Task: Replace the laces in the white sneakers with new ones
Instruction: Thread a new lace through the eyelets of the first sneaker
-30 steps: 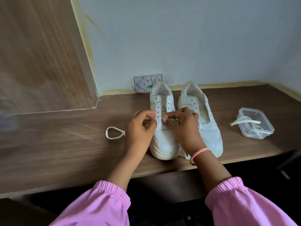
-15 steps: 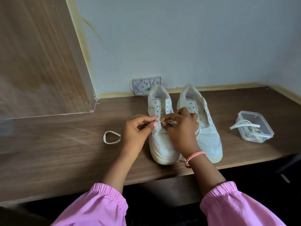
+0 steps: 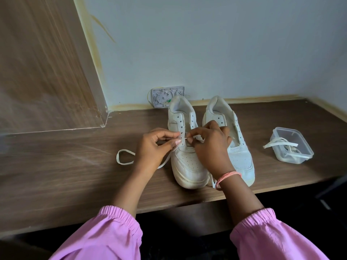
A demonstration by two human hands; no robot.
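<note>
Over the left sneaker [image 3: 187, 162], lace [image 3: 165, 162] pinched between left hand [image 3: 154, 149] and right hand [image 3: 210, 147] fingers

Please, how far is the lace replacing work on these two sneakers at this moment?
Done: both sneakers look stripped of laces. In hand: the left hand and right hand pinch a white lace at the lowest eyelets of the left sneaker. Left: its upper eyelets, and the whole right sneaker; more lace waits in the plastic container.
</note>
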